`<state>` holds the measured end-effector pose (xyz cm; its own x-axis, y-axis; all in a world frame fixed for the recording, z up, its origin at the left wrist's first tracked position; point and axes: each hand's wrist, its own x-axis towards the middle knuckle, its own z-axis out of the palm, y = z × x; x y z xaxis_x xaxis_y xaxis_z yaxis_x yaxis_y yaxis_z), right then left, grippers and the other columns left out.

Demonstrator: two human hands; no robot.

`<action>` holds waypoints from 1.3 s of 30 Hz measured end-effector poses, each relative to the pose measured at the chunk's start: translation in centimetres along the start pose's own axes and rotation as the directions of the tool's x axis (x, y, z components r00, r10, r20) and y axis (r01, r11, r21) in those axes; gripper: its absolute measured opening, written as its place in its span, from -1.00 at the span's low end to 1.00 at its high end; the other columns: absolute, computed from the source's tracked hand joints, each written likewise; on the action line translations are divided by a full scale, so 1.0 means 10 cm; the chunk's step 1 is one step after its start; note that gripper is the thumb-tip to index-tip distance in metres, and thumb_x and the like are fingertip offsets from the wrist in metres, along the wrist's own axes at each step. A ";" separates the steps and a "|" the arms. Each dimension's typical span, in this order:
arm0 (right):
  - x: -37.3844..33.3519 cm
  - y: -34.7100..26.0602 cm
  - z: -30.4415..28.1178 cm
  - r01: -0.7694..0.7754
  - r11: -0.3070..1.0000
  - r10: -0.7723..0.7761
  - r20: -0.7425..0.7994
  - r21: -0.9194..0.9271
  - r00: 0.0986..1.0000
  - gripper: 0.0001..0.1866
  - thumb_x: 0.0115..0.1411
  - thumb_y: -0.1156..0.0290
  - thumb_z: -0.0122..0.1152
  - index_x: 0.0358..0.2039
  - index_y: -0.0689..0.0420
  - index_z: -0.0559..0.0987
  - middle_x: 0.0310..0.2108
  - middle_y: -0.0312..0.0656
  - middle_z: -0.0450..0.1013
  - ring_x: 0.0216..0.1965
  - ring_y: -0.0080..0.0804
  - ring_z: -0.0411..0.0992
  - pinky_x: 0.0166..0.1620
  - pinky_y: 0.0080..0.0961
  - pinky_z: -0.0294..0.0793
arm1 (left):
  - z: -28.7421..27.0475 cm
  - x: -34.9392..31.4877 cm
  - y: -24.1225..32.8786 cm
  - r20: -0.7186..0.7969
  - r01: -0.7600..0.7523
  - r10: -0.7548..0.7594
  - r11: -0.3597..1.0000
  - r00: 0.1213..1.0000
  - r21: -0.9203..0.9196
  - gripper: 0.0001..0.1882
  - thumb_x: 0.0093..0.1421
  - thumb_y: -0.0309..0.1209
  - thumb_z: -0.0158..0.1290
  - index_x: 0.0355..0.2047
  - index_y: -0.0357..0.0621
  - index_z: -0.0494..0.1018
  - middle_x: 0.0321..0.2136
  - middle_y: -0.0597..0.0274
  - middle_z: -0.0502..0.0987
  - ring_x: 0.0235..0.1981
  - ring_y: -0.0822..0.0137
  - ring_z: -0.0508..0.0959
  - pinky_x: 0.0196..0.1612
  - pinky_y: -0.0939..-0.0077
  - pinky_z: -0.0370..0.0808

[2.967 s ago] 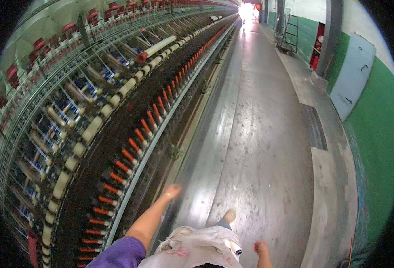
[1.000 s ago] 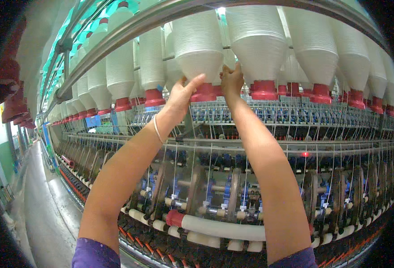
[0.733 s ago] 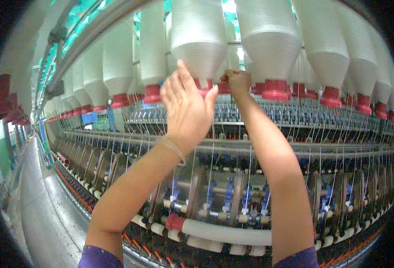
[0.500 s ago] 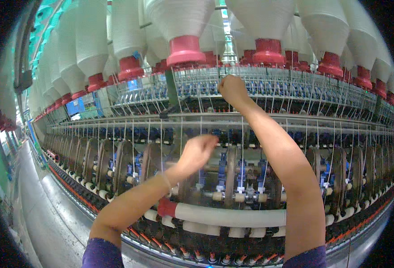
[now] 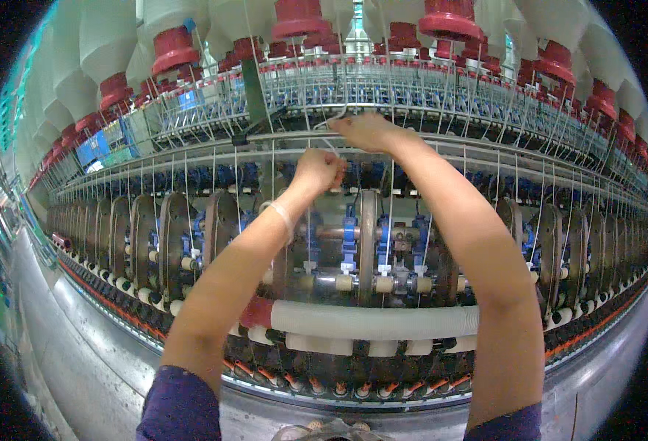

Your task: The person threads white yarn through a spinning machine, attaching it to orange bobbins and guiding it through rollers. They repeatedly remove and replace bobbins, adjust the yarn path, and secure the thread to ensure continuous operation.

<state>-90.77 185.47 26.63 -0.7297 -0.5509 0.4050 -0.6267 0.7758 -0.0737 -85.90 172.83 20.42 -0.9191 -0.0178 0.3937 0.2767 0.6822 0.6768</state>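
A pale strand of roving (image 5: 336,115) loops up from the fingertips of my right hand (image 5: 368,132), which is pinched on it just above the long metal bar (image 5: 287,137). Below and left of it, my left hand (image 5: 318,170) has its fingers curled closed; a short pale length runs down from the bar to its fingertips. Beneath both hands lies a full white roving bobbin (image 5: 375,321) with a red end, resting sideways across the front of the spinning frame. My right forearm covers its right end.
Large white bobbins with red collars (image 5: 175,50) hang overhead in rows. Strands run down past thin rods to blue drafting parts (image 5: 349,235) and dark round plates (image 5: 173,228). Orange-topped spindles (image 5: 364,388) line the lower edge. A grey metal floor (image 5: 103,338) stretches left.
My view has tilted downward. The right hand has come down to the bar, and the left hand has risen close beside it. A looped strand now shows at the right fingertips.
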 end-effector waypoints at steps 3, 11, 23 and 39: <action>-0.59 -0.11 -0.03 0.073 0.997 -0.057 -0.532 0.009 0.845 -0.66 0.06 0.37 -0.03 -0.16 0.27 0.41 -0.31 0.07 0.41 -0.28 0.09 0.37 -0.10 -0.25 0.33 | -0.23 -0.62 -0.05 -0.226 -0.297 0.335 0.937 0.915 0.186 -0.79 0.11 -0.40 -0.10 -0.49 -0.26 0.49 -0.50 -0.03 0.48 -0.43 0.11 0.49 -0.30 0.43 0.40; -0.71 -0.60 0.18 -0.333 -0.485 -0.060 0.349 0.808 0.935 -0.54 0.16 0.11 -0.08 -0.23 0.34 0.36 -0.68 -0.42 0.15 -0.75 -0.75 0.03 -0.76 -0.82 0.04 | -0.41 -0.81 -0.06 -0.242 -0.245 0.039 0.184 0.970 -0.952 -0.75 0.17 -0.36 -0.18 -0.46 -0.32 0.36 -0.47 0.06 0.46 -0.38 0.23 0.48 -0.33 0.50 0.44; -0.84 -0.53 0.31 -0.402 0.220 0.189 0.365 0.889 0.912 -0.78 -0.12 0.37 0.30 -0.73 0.06 0.41 -0.82 -0.42 0.12 -0.83 -0.70 -0.08 -0.76 -0.63 -0.21 | -0.39 -0.91 -0.29 0.260 0.038 0.052 0.943 0.964 -0.330 -0.65 -0.02 -0.11 0.14 -0.52 -0.19 0.50 -0.72 0.52 0.31 -0.68 0.66 0.21 -0.62 0.75 0.12; -0.93 -0.69 0.79 0.384 0.811 -0.218 0.382 -0.441 0.898 -0.90 -0.10 0.49 0.10 -0.52 0.11 0.57 -0.43 -0.14 0.50 -0.30 -0.26 0.47 -0.27 -0.42 0.46 | 0.39 0.24 -0.53 0.274 -0.182 0.087 0.922 0.958 0.343 -0.76 -0.02 -0.31 0.03 -0.35 -0.12 0.53 -0.34 0.01 0.51 -0.32 0.01 0.51 -0.23 0.28 0.44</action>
<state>-81.83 182.79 16.23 -0.6233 -0.7813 0.0318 -0.6678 0.5531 0.4981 -90.64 172.03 15.40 -0.9332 0.2425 0.2653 0.3258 0.8825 0.3393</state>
